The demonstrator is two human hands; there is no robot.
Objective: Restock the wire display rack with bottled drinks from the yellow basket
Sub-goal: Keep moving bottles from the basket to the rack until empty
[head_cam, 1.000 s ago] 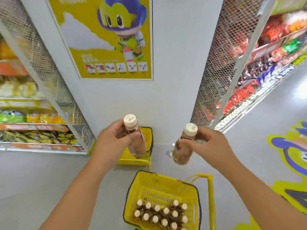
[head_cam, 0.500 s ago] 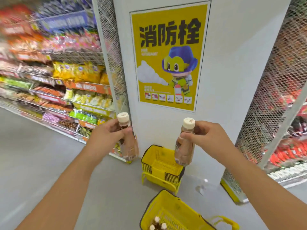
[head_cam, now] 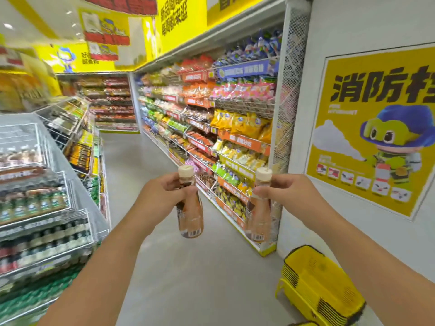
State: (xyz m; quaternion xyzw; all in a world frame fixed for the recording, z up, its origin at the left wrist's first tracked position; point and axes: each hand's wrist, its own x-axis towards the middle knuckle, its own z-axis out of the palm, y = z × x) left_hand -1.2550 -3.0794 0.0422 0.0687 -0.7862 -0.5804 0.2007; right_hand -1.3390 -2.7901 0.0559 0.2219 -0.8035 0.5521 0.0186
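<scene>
Each hand pinches one upright brown bottle by its neck, cap up: left hand (head_cam: 162, 196) holds left bottle (head_cam: 190, 215), right hand (head_cam: 289, 194) holds right bottle (head_cam: 257, 217). Wire rack (head_cam: 42, 208) at left holds bottle rows; stacked yellow baskets (head_cam: 320, 285) sit near right.

The bottle in the left hand (head_cam: 189, 209) has a cream cap, a dark brown shoulder and a pale orange-tan label with a black-and-white barcode near its base. The bottle in the right hand (head_cam: 258, 208) shows the same cream cap, brown upper band and tan label with a barcode. The stack of baskets (head_cam: 322, 288) is bright yellow with black-edged rims. The poster (head_cam: 374, 128) is yellow with black characters, a white cloud and a blue-hatted green figure. The wire display rack (head_cam: 42, 184) is silver-grey. The floor (head_cam: 200, 278) is plain grey.
</scene>
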